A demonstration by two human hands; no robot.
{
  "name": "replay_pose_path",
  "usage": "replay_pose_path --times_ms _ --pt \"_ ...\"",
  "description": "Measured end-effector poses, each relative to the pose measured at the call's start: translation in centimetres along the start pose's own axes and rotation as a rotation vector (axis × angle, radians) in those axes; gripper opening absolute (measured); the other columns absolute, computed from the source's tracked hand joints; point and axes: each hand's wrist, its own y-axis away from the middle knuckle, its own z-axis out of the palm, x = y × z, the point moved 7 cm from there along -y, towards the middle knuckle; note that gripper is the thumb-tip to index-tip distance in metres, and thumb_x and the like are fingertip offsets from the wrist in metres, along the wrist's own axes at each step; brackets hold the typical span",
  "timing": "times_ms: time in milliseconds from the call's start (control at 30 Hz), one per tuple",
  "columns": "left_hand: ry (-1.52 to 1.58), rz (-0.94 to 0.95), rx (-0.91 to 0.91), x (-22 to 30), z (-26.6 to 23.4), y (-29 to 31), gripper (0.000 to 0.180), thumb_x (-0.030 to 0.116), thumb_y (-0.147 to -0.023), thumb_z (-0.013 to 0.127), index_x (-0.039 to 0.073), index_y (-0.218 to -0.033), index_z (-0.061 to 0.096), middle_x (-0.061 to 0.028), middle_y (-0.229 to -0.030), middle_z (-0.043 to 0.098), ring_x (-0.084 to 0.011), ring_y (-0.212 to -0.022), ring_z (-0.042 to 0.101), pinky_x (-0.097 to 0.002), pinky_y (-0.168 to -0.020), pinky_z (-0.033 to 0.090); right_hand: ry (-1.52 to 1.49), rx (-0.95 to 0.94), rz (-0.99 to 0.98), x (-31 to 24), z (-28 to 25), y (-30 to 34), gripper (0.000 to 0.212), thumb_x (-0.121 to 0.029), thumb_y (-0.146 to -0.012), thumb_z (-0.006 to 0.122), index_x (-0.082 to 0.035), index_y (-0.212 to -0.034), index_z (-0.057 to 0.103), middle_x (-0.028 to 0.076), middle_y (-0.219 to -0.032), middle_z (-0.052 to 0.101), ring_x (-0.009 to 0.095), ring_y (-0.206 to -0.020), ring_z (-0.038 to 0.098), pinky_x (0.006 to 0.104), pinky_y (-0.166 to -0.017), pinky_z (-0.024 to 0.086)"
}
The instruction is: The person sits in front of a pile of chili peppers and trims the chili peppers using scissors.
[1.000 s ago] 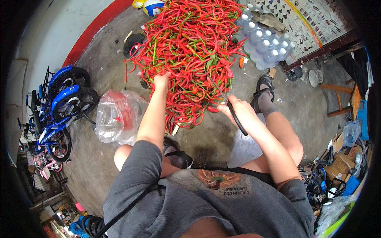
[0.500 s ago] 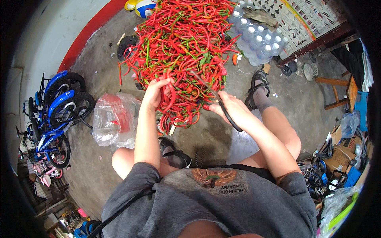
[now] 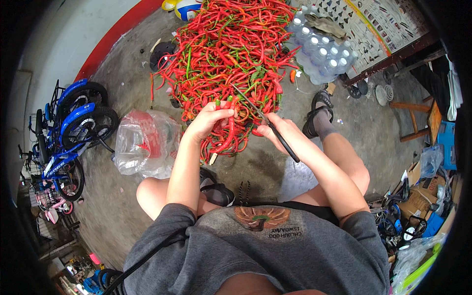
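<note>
A big heap of red chili peppers (image 3: 231,49), some with green stems, lies on the floor in front of me. My left hand (image 3: 208,122) is closed round a few chili peppers (image 3: 227,137); their green stem ends stick up past the thumb and their red bodies hang below. My right hand (image 3: 285,132) grips black-handled scissors (image 3: 284,142). Their long dark blades point up and left over the heap, a little right of the held peppers. Some red shows beside the right thumb, partly hidden.
A clear plastic bag (image 3: 142,142) lies left of my knee, near blue bicycles (image 3: 73,132). Shrink-wrapped bottles (image 3: 322,54) stand right of the heap, a glove-like cloth (image 3: 325,25) on top. Further right are a wooden stool (image 3: 418,120) and cluttered boxes (image 3: 423,196).
My left hand has moved right with the peppers, closer to the scissors, and their stem ends now show above the thumb. The right hand has shifted slightly left.
</note>
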Motion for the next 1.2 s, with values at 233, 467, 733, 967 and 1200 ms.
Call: replay_pose_path --times_ms 233,467,733,967,1200 --pt "0.246 0.034 -0.038 -1.6 -0.7 -2.2 0.011 0.014 -0.086 0.055 0.005 -0.093 0.055 -0.0067 -0.08 0.062 -0.0187 -0.069 0.062 -0.028 -0.068 0.05 0.013 0.097 0.029 1.0 -1.1 0.3 0.046 -0.044 -0.087 0.054 0.002 -0.091 0.051 0.023 -0.067 0.058 0.042 -0.07 0.06 0.045 -0.062 0.045" --pt "-0.388 -0.082 0.691 -5.1 -13.6 -9.8 0.015 0.015 -0.084 0.051 0.006 -0.093 0.06 -0.0115 -0.077 0.064 -0.0239 -0.068 0.064 -0.0357 -0.065 0.051 -0.14 0.211 -0.024 0.8 -2.2 0.4 0.035 -0.034 -0.089 0.055 0.0 -0.091 0.051 0.02 -0.066 0.059 0.039 -0.068 0.061 0.041 -0.059 0.047" --pt "-1.558 -0.147 0.48 -2.6 -10.4 -16.9 0.026 0.025 -0.077 0.059 0.005 -0.092 0.065 -0.015 -0.092 0.065 -0.0306 -0.089 0.063 -0.0413 -0.077 0.05 -0.114 0.172 -0.045 0.7 -1.7 -0.1 0.039 -0.038 -0.089 0.053 -0.001 -0.098 0.049 0.022 -0.069 0.059 0.04 -0.071 0.061 0.0423 -0.061 0.047" --pt "-1.18 -0.141 0.51 1.5 -13.2 -10.0 0.036 0.033 -0.067 0.069 0.005 -0.089 0.067 -0.0157 -0.087 0.066 -0.0297 -0.085 0.063 -0.0393 -0.075 0.05 -0.105 0.139 0.038 0.6 -2.0 -0.2 0.041 -0.039 -0.089 0.052 0.0 -0.099 0.049 0.022 -0.075 0.061 0.039 -0.076 0.062 0.0426 -0.064 0.047" --pt "-0.1 0.116 0.403 3.3 -8.8 -1.5 0.017 0.013 -0.072 0.072 0.004 -0.072 0.058 0.0007 -0.052 0.05 -0.0089 -0.039 0.042 -0.0241 -0.04 0.035 -0.13 0.125 -0.012 0.8 -0.6 -0.6 0.051 -0.048 -0.09 0.045 0.002 -0.095 0.05 0.02 -0.082 0.061 0.037 -0.082 0.062 0.0406 -0.072 0.046"
